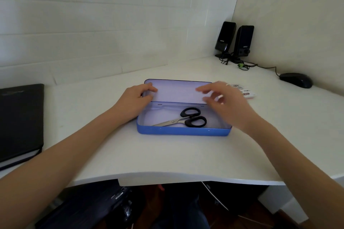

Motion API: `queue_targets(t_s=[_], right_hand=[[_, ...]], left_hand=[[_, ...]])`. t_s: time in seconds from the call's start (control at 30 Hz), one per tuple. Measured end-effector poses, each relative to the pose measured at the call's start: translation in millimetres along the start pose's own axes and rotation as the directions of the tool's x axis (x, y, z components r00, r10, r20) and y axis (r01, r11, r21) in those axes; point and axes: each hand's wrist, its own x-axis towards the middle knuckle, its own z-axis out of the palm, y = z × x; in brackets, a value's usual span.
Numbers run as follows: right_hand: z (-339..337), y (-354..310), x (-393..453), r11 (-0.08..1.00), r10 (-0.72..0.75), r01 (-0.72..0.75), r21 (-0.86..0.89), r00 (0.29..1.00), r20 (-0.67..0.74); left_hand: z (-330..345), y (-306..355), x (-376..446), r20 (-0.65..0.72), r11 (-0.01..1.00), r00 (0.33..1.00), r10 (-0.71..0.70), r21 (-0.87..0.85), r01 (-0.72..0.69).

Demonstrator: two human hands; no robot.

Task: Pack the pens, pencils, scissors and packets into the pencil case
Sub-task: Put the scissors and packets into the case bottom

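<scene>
Blue case (183,131) lies open mid-desk, scissors (186,118) inside; left hand (137,96) grips the lid's (176,90) left edge; right hand (221,102), blurred, fingers loosely spread, hovers at lid's right; packets (245,92) at two o'clock.

Soft, even daylight fills the scene, moderately bright, nothing harsh. The white desk (167,154) reads a flat, slightly grey white with no hot spots. Shadows are faint: a pale one lies under the left hand (137,98) and a dim band sits inside the blue pencil case (183,132), whose lifted lid takes on a violet cast. The right hand (221,102) is smeared with motion blur, its fingers ghosted. The scissors (184,119) stay fairly crisp, with a small glint on the blades. Wide-angle distortion bows the desk's near edge and bends the wall lines. Under the desk it turns dark and murky.
</scene>
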Motion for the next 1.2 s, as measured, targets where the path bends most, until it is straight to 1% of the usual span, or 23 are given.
queue_targets(t_s=[0.03, 0.1, 0.13, 0.17, 0.23, 0.3, 0.37, 0.47, 0.57, 0.63, 0.73, 0.8, 0.83, 0.93, 0.97, 1.0, 1.07, 1.1, 1.13, 1.2], right_hand=[[-7, 9, 4, 0.999, 0.018, -0.022, -0.043, 0.997, -0.079], [-23, 34, 15, 0.981, 0.092, -0.126, -0.151, 0.973, -0.210], [-30, 49, 20, 0.958, 0.147, -0.199, -0.207, 0.959, -0.243], [-38, 64, 24, 0.927, 0.205, -0.268, -0.261, 0.948, -0.244], [-47, 84, 26, 0.872, 0.341, -0.383, -0.305, 0.922, -0.183], [-51, 91, 22, 0.861, 0.428, -0.446, -0.245, 0.895, -0.125], [-52, 89, 17, 0.874, 0.443, -0.444, -0.197, 0.895, -0.051], [-53, 78, 8, 0.873, 0.464, -0.429, -0.230, 0.878, 0.122], [-56, 69, 4, 0.858, 0.498, -0.441, -0.265, 0.840, 0.216], [-57, 65, 3, 0.844, 0.523, -0.451, -0.291, 0.815, 0.251], [-55, 62, 5, 0.835, 0.524, -0.439, -0.331, 0.818, 0.238], [-54, 60, 5, 0.863, 0.476, -0.411, -0.293, 0.855, 0.204], [-54, 58, 5, 0.888, 0.442, -0.399, -0.230, 0.879, 0.179], [-49, 46, 9, 0.935, 0.345, -0.353, 0.038, 0.929, 0.131], [-44, 42, 10, 0.943, 0.313, -0.325, 0.073, 0.939, 0.140], [-38, 40, 10, 0.955, 0.279, -0.292, 0.053, 0.946, 0.167], [-27, 38, 9, 0.972, 0.233, -0.224, -0.065, 0.939, 0.251], [-24, 39, 8, 0.974, 0.228, -0.215, -0.077, 0.934, 0.275], [-25, 40, 8, 0.971, 0.237, -0.237, -0.034, 0.931, 0.276], [-36, 41, 7, 0.941, 0.287, -0.323, 0.105, 0.921, 0.264]], left_hand=[[0, 0, 0, 0.003, 1.000, 1.000, -0.004, -0.001, 0.004], [1, 0, 0, 0.015, 1.000, 1.000, -0.017, 0.006, 0.017], [1, 0, 1, 0.018, 1.000, 1.000, -0.025, 0.013, 0.025], [1, 0, 1, 0.018, 0.999, 0.999, -0.033, 0.020, 0.032], [0, 1, 1, 0.014, 0.999, 0.999, -0.042, 0.027, 0.042], [1, 0, 2, 0.003, 0.999, 0.999, -0.043, 0.019, 0.043], [2, -2, 4, -0.011, 0.999, 0.999, -0.047, 0.026, 0.048], [3, -4, 7, -0.021, 0.997, 0.999, -0.046, 0.055, 0.047], [3, -3, 7, -0.036, 0.997, 0.997, -0.062, 0.035, 0.063], [4, -2, 7, -0.046, 0.998, 0.997, -0.059, 0.035, 0.060], [4, -2, 6, -0.063, 0.998, 0.997, -0.055, 0.039, 0.058], [4, -1, 5, -0.069, 0.997, 0.995, -0.065, 0.042, 0.068], [4, 0, 5, -0.070, 0.997, 0.995, -0.066, 0.044, 0.069], [4, 2, 3, -0.071, 0.997, 0.996, -0.046, 0.061, 0.050], [4, 2, 3, -0.071, 0.997, 0.997, -0.041, 0.068, 0.045], [4, 3, 3, -0.070, 0.997, 0.997, -0.039, 0.071, 0.044], [4, 3, 3, -0.068, 0.997, 0.997, -0.041, 0.070, 0.045], [3, 4, 3, -0.066, 0.997, 0.997, -0.041, 0.070, 0.045], [3, 4, 3, -0.064, 0.997, 0.997, -0.041, 0.067, 0.046], [3, 4, 2, -0.061, 0.997, 0.997, -0.040, 0.056, 0.044]])
